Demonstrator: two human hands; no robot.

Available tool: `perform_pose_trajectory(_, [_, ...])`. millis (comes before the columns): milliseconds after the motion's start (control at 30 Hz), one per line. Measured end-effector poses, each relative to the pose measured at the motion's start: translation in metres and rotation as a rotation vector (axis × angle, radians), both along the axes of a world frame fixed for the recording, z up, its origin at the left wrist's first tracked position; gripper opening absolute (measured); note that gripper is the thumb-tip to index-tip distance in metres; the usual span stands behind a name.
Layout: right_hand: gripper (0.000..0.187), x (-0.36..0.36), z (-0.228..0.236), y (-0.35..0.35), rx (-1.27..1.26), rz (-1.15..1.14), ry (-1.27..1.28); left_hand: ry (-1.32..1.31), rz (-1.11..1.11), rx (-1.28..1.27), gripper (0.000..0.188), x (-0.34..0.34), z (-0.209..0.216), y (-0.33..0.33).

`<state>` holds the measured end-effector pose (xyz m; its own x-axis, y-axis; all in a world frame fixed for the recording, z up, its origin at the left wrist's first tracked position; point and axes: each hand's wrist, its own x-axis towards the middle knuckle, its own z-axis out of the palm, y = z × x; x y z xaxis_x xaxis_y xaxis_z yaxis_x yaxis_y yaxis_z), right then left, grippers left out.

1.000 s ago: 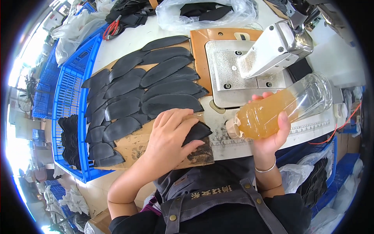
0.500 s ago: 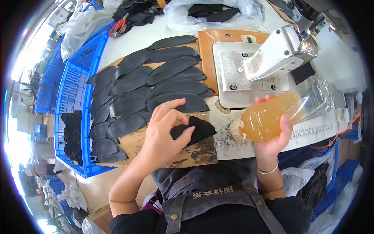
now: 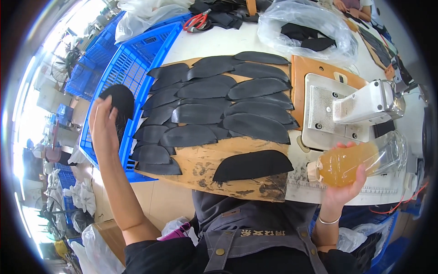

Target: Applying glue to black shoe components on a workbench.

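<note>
At the blue basket (image 3: 86,153) on the left, my left hand (image 3: 104,128) has its fingers closed on the edge of a black curved piece (image 3: 122,98); its thumb is partly hidden. My right hand (image 3: 344,189) grips a clear plastic bottle (image 3: 346,166) of amber liquid, lying on its side with its capped end to the left. Between my hands, one matte black half-moon piece (image 3: 253,165) lies alone on the near part of a stained cardboard sheet (image 3: 196,160). Overlapping rows of glossier dark leaf-shaped pieces (image 3: 205,113) cover the rest of the board.
A white sewing machine arm (image 3: 365,105) stands over a metal plate, right of the board. Red-handled scissors (image 3: 197,20) and a clear plastic bag (image 3: 315,29) with black pieces lie at the back. Another person's hands (image 3: 349,8) show at the far right.
My left hand has left the half-moon piece on the cardboard and moved left to the basket, where it has hold of another black piece. The whole view has shifted; the bottle stays in my right hand.
</note>
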<state>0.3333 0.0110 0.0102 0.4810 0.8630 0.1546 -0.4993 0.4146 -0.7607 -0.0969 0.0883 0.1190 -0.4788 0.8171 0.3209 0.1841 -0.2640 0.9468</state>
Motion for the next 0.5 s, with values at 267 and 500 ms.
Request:
perform_pose_trajectory(267, [0.050,0.000,-0.001,0.000,0.029,0.029,0.028,0.397,0.194,-0.018,0.021,-0.049,0.000,0.102])
perform_pose_trajectory(500, [0.052,0.000,0.001,0.000,-0.034,0.012,-0.009,0.490,0.324,-0.053,0.028,-0.062,-0.017,0.166])
